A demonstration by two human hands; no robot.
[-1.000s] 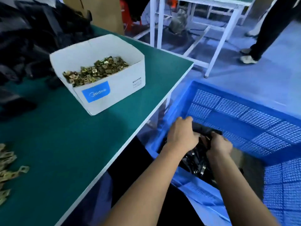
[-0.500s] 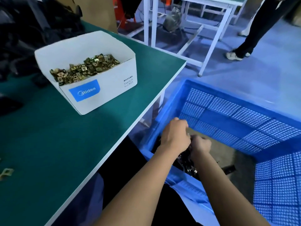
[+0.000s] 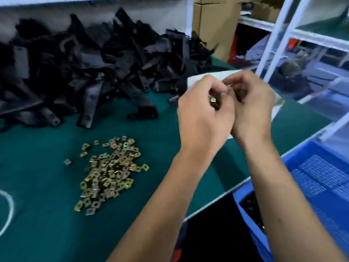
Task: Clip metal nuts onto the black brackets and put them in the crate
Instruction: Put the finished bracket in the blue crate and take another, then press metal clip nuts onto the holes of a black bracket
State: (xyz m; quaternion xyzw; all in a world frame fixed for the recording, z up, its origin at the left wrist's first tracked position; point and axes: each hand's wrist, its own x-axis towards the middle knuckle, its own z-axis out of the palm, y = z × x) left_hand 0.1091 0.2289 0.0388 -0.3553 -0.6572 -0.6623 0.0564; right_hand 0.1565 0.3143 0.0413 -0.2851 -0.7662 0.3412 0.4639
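Both hands are raised together above the green table (image 3: pixel 47 195). My left hand (image 3: pixel 204 118) is curled around a few brass metal nuts (image 3: pixel 213 100) that show between its fingers. My right hand (image 3: pixel 253 106) has its fingers curled against the left hand's fingertips, where a small metal glint shows. More loose metal nuts (image 3: pixel 109 171) lie heaped on the table to the left. A big pile of black brackets (image 3: pixel 94 72) fills the back of the table. The blue crate (image 3: pixel 294 156) stands below the table's right edge, with dark brackets (image 3: pixel 253 208) in its near corner.
The white cardboard box (image 3: pixel 196 77) is mostly hidden behind my hands. A brown carton (image 3: pixel 213 21) and white shelf frames (image 3: pixel 279 31) stand beyond the table's far right corner. A white ring (image 3: pixel 9 208) lies at the left edge.
Both hands have come up out of the blue crate to above the table. They have let go of the brackets, and the left now holds nuts. The view swung left.
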